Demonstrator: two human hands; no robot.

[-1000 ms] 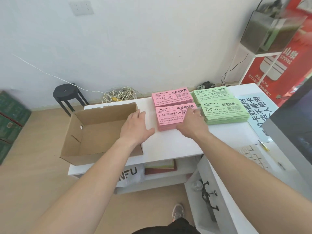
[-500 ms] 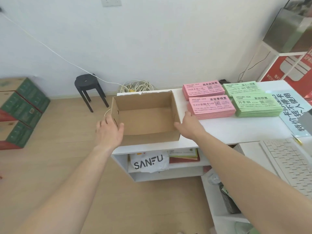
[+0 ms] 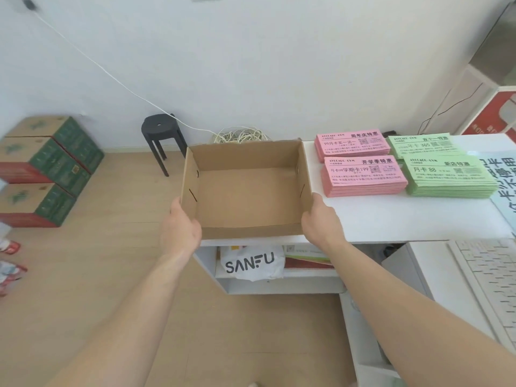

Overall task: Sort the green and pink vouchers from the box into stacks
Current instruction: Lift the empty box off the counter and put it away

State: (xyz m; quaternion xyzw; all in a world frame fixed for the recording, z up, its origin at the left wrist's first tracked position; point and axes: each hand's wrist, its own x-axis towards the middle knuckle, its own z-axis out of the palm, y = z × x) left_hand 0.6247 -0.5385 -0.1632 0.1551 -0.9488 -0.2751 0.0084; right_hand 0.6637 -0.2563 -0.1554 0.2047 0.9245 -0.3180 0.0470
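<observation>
Box: the cardboard box [image 3: 245, 196] is open at the top and stands at the left end of the white counter [image 3: 391, 216], in the centre of the frame. Its bare brown floor is visible.
Left hand: the left hand [image 3: 180, 227] is at the near left corner of the box. Its grip is closed around the left wall, and the fingers are mostly hidden behind the cardboard.
Right hand: the right hand [image 3: 318, 222] is at the near right corner. Its grip holds the right wall, with the thumb lying along the wall.
Pink vouchers: two pink stacks [image 3: 363, 174] lie one behind the other, just right of the box. A narrow strip of counter lies between them and the box.
Green vouchers: two green stacks [image 3: 449, 174] lie in the same way, just right of the pink ones.
Right edge: a blue printed sheet [image 3: 502, 185] lies beside the green stacks, and a white keyboard [image 3: 488, 280] lies lower.
Under the counter: a white bag [image 3: 251, 263] with the letters SANFU is on a shelf.
Behind the box: a coil of pale cable [image 3: 240, 135] lies near the wall, and a black stool [image 3: 160, 129] stands left of it.
Left of frame: green cartons [image 3: 50, 169] are piled on the wooden floor.
</observation>
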